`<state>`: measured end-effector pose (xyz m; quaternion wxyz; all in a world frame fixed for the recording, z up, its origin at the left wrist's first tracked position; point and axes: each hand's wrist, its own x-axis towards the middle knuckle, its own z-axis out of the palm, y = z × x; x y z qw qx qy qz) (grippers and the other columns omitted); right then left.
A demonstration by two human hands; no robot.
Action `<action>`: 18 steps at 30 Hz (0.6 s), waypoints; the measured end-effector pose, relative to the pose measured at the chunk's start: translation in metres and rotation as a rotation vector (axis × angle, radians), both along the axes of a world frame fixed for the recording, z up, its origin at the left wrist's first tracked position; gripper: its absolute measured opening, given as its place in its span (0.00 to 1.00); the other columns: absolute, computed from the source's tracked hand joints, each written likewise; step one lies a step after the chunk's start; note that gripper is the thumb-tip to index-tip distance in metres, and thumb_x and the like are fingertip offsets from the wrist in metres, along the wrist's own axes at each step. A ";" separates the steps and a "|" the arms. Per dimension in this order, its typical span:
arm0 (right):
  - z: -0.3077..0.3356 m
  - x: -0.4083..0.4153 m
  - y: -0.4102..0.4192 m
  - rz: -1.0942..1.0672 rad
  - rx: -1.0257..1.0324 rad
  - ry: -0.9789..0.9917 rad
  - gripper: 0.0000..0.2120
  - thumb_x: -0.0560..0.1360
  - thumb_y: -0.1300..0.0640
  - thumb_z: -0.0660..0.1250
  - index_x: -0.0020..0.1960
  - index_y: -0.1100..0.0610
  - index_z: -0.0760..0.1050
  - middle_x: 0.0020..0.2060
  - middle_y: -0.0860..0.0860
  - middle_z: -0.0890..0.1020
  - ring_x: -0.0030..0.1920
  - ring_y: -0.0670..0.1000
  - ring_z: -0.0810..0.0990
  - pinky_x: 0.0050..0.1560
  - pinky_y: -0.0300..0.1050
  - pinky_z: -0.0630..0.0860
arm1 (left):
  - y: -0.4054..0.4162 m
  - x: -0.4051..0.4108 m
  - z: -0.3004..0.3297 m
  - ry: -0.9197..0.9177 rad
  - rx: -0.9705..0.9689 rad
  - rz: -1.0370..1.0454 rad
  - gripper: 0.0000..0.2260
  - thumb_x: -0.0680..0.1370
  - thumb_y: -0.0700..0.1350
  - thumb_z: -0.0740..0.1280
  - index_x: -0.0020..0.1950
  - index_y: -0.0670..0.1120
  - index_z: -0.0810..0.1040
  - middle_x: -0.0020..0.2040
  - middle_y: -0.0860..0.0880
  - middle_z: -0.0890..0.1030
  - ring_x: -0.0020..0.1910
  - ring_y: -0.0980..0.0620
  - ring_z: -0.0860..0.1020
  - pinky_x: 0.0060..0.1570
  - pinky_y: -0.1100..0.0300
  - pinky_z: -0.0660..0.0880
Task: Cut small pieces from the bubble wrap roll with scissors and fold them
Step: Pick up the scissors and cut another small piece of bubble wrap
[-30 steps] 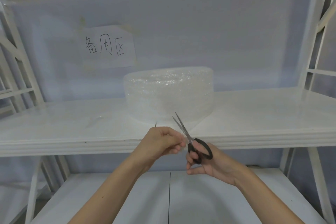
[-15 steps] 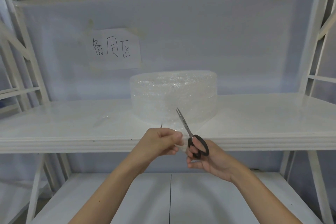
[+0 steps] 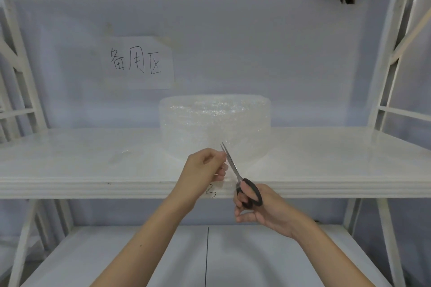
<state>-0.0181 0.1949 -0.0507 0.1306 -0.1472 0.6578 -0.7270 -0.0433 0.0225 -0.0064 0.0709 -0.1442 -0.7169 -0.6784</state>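
Observation:
A clear bubble wrap roll (image 3: 214, 121) lies flat on the middle white shelf (image 3: 93, 170), with a loose sheet (image 3: 242, 158) drawn forward over the shelf's front edge. My left hand (image 3: 205, 170) pinches the left side of that sheet. My right hand (image 3: 258, 209) holds black-handled scissors (image 3: 242, 184), fingers through the loops. The blades point up and away, nearly closed, lying in the sheet right beside my left fingertips.
A small scrap of clear wrap (image 3: 121, 156) lies on the shelf to the left. A paper sign with handwritten characters (image 3: 140, 63) hangs on the back wall. White rack posts (image 3: 387, 77) stand at both sides. A lower shelf (image 3: 210, 258) runs under my arms.
The scissor blades have gone from spread to nearly closed and pushed further up into the sheet. My left hand rose with the wrap. The camera view shifted slightly.

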 end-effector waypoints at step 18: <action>0.036 -0.012 -0.008 0.067 0.105 0.109 0.23 0.72 0.40 0.64 0.43 0.62 0.73 0.32 0.53 0.74 0.30 0.52 0.75 0.29 0.43 0.78 | -0.008 0.006 0.004 0.012 -0.077 -0.186 0.09 0.81 0.42 0.64 0.42 0.42 0.79 0.33 0.50 0.79 0.33 0.54 0.78 0.39 0.63 0.77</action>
